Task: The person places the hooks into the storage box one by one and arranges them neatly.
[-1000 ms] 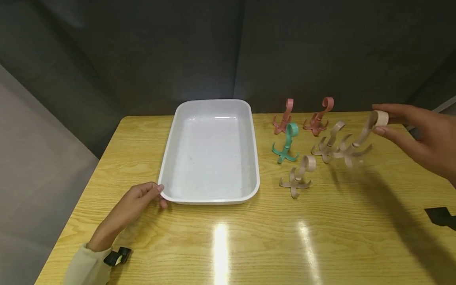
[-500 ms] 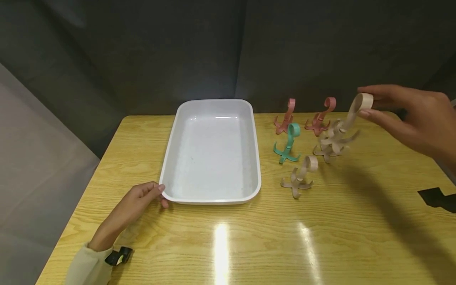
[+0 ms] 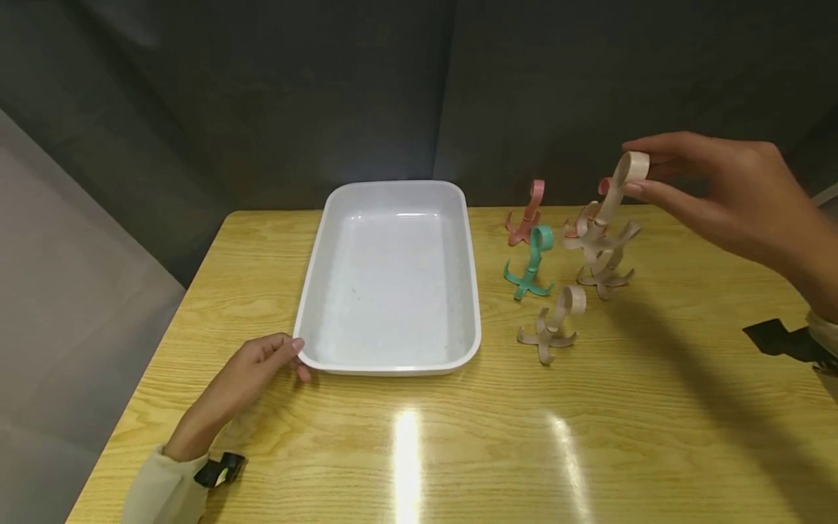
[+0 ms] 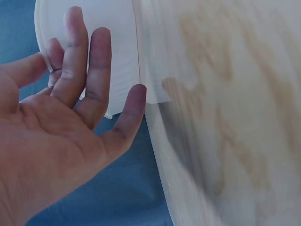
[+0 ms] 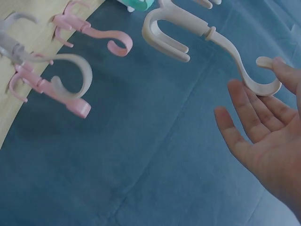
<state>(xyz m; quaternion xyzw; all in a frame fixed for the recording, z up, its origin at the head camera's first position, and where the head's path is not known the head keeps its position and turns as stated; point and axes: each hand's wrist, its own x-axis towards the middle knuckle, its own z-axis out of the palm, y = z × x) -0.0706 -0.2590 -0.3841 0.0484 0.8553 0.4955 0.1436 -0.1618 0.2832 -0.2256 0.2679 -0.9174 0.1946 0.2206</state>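
Above the table's right side, the right hand (image 3: 727, 196) pinches a beige hook (image 3: 605, 215); the left hand (image 3: 252, 371) rests relaxed against the white tray (image 3: 314, 276).

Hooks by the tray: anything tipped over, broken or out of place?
Nothing stands out. The hooks on the table stand upright beside the tray; the right hand holds a beige hook in the air.

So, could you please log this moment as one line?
right hand: pinches beige hook, lifted | left hand: touches white tray corner
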